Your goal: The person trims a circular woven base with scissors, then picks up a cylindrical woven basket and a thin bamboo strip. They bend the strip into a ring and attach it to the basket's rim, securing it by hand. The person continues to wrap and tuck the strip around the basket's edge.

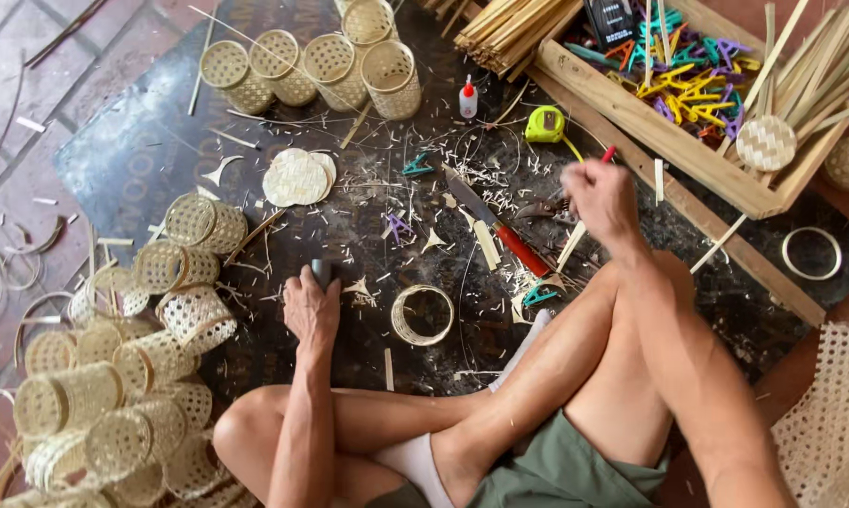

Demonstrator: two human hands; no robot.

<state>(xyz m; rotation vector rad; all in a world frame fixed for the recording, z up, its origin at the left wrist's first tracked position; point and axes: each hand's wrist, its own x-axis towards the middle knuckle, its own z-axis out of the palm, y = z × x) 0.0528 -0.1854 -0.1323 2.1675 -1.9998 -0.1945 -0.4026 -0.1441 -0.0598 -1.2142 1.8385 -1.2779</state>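
At the left edge of the dark mat (142,160) I see a pile of woven bamboo baskets (123,395), lying on their sides. 4 more baskets (312,61) stand at the mat's top edge, w/ flat woven discs (297,177) just below them. My left hand (312,309) rests near the mat's bottom edge, fingers curled over a small dark object (322,273); grip type: cannot tell. Just right of it lies a bamboo ring (423,315), apart from the hand. Mat ctr: a red-handled knife (495,226), a glue bottle (468,99) and a yellow tape measure (545,124). My right hand (601,199) is raised, fingers closed on a red-tipped pen (608,153). At the top right corner, a wooden tray (632,122) holds coloured clips (693,75).
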